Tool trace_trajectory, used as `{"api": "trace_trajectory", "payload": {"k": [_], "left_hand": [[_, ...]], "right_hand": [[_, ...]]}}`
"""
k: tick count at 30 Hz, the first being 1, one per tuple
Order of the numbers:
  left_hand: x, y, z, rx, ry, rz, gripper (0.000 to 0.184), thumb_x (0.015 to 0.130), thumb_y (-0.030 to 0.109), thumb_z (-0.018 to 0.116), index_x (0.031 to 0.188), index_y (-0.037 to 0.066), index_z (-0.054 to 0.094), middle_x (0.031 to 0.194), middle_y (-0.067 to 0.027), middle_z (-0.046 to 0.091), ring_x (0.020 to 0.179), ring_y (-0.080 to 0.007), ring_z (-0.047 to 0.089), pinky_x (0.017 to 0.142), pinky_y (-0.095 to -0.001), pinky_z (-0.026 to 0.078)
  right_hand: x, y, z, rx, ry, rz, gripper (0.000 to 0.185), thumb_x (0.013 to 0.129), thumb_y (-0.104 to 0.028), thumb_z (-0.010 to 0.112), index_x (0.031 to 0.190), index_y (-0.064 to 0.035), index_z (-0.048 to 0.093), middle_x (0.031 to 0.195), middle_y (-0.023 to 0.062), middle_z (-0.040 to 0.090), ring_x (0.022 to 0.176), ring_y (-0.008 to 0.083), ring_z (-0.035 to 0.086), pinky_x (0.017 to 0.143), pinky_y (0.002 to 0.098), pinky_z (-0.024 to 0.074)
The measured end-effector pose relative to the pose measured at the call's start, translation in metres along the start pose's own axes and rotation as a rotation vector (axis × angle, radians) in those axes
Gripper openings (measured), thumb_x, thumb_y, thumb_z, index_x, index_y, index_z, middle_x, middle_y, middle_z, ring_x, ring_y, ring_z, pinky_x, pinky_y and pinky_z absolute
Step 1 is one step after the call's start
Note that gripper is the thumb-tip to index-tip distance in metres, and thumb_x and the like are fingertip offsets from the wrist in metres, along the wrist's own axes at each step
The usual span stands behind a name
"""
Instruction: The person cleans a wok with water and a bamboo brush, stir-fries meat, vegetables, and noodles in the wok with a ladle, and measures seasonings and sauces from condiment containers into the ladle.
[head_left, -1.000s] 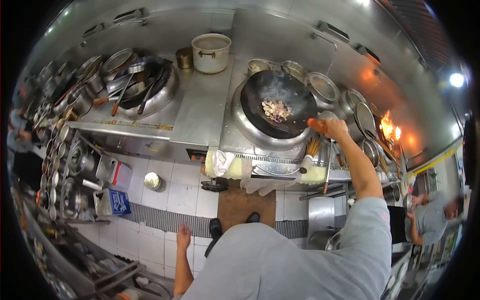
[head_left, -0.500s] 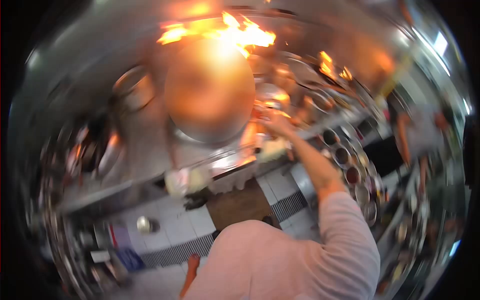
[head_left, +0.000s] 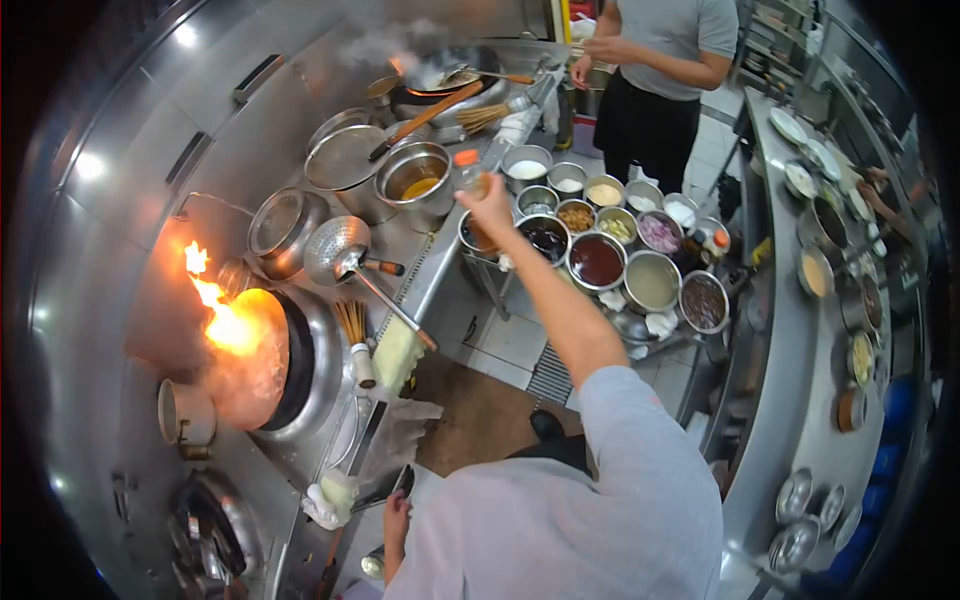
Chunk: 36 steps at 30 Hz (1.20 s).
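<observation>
One head-worn fisheye view looks forward and steeply down, closest to the wearer's grey shirt (head_left: 570,505), with the right hand (head_left: 487,208) farther off above mid-frame, the wok range (head_left: 248,468) left and a steel counter (head_left: 788,375) right.

Right hand (head_left: 487,207): moved from wok (head_left: 293,365) to near the pots (head_left: 597,262)
Bottle (head_left: 469,176): carried along in it
Flames (head_left: 232,328): now at the wok, unlike a second ago
</observation>
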<state>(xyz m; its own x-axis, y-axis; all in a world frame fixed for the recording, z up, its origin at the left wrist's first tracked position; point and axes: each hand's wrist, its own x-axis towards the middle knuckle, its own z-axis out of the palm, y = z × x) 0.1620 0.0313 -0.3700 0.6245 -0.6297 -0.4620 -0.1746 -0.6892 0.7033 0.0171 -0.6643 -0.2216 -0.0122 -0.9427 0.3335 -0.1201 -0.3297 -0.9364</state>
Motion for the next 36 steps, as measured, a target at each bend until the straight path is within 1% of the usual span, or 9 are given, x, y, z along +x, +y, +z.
{"api": "trace_trajectory", "payload": {"k": [7,10,11,14,18,22,26,30,36], "left_hand": [[-0.109,-0.127,0.037,0.14,0.007,-0.198,0.042,0.086,0.021,0.065,0.125,0.007,0.056,0.088,-0.01,0.068,0.076,-0.0174,0.064,0.063,-0.0335,0.054],[-0.188,-0.148,0.068,0.213,-0.007,-0.221,0.042,0.086,0.021,0.065,0.125,0.007,0.056,0.091,-0.0117,0.07,0.077,-0.0186,0.066,0.063,-0.035,0.055],[-0.212,-0.159,0.074,-0.193,0.035,-0.698,0.041,0.086,0.024,0.066,0.123,0.007,0.058,0.096,-0.0156,0.07,0.079,-0.0198,0.068,0.063,-0.0349,0.056],[-0.255,-0.139,0.076,0.184,0.021,-0.535,0.041,0.083,0.025,0.068,0.121,0.008,0.061,0.084,-0.0125,0.071,0.076,-0.0206,0.069,0.064,-0.0352,0.056],[-0.244,-0.085,0.088,-0.043,0.22,-0.706,0.042,0.082,0.026,0.068,0.12,0.008,0.062,0.079,-0.011,0.071,0.076,-0.022,0.069,0.07,-0.0353,0.055],[-0.213,-0.093,0.097,-0.066,0.171,-0.632,0.039,0.083,0.028,0.066,0.117,0.008,0.063,0.081,-0.011,0.071,0.08,-0.0236,0.069,0.074,-0.0374,0.053],[-0.194,-0.11,0.078,-0.053,0.302,-0.432,0.039,0.084,0.027,0.064,0.117,0.009,0.062,0.081,-0.0111,0.069,0.078,-0.0236,0.067,0.072,-0.0376,0.052],[-0.211,-0.156,0.084,-0.322,0.558,-0.309,0.04,0.082,0.025,0.063,0.118,0.008,0.062,0.076,-0.0114,0.065,0.072,-0.0238,0.063,0.069,-0.0371,0.05],[-0.292,-0.292,0.171,-0.679,0.481,-0.661,0.036,0.082,0.023,0.069,0.115,0.012,0.063,0.066,-0.0092,0.065,0.059,-0.0192,0.063,0.054,-0.0361,0.051]], "right_hand": [[0.122,0.073,0.008,-0.087,0.071,-0.122,0.075,0.066,-0.021,0.08,0.13,-0.0023,0.044,0.119,0.017,0.054,0.111,0.0322,0.054,0.097,0.0421,0.0423],[0.128,0.127,0.045,0.181,-0.059,-0.035,0.066,0.071,-0.008,0.074,0.129,-0.0032,0.043,0.1,0.0096,0.058,0.078,0.0172,0.055,0.07,0.0304,0.0455],[0.121,0.138,0.047,0.272,-0.102,0.01,0.064,0.073,-0.004,0.072,0.129,-0.0035,0.042,0.094,0.0072,0.059,0.067,0.0122,0.055,0.061,0.0265,0.0465],[0.137,0.226,0.061,-0.08,-0.201,0.344,0.069,0.072,-0.016,0.078,0.13,-0.0001,0.044,0.116,0.0175,0.058,0.098,0.0312,0.061,0.086,0.0411,0.0497],[0.045,0.084,0.056,-0.558,0.222,-0.532,0.044,0.081,-0.011,0.063,0.121,0.0023,0.051,0.11,0.0223,0.06,0.104,0.0382,0.055,0.091,0.0447,0.0446],[-0.149,0.063,0.1,-0.44,-0.504,-0.239,0.024,0.084,-0.016,0.063,0.091,0.0021,0.05,0.093,0.0166,0.057,0.086,0.0309,0.055,0.079,0.0414,0.046],[-0.237,0.105,0.151,0.186,-1.081,1.216,0.028,0.092,-0.035,0.063,0.094,-0.0093,0.053,0.075,0.0056,0.057,0.062,0.0234,0.057,0.065,0.046,0.0521],[-0.22,0.057,0.193,0.108,-1.028,0.536,0.023,0.091,-0.029,0.065,0.09,-0.0102,0.052,0.063,-0.0009,0.048,0.045,0.0115,0.046,0.036,0.0289,0.038],[-0.275,-0.131,0.172,0.306,-1.157,0.609,0.019,0.09,-0.026,0.066,0.09,-0.013,0.051,0.059,-0.002,0.048,0.041,0.0099,0.044,0.033,0.0243,0.0351]]}}
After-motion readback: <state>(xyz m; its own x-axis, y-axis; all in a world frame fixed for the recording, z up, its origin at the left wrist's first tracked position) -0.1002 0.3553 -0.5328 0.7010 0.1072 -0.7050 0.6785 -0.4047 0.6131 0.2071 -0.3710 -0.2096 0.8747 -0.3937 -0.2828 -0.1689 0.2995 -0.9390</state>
